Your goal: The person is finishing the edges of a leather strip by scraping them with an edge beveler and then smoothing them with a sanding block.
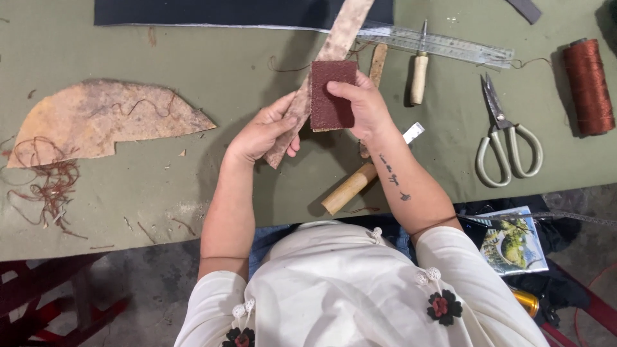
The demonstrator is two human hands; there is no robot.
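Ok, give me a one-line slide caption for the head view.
Left hand holds a leather strip while right hand presses a sandpaper block on it; scissors nearby.

Olive-green cloth-covered worktable [193, 51] filling most of the view, grey concrete floor [148, 283] below its near edge, red-painted frame [38, 302] at near left, dark cloth strip [193, 11] along the far edge, even soft light
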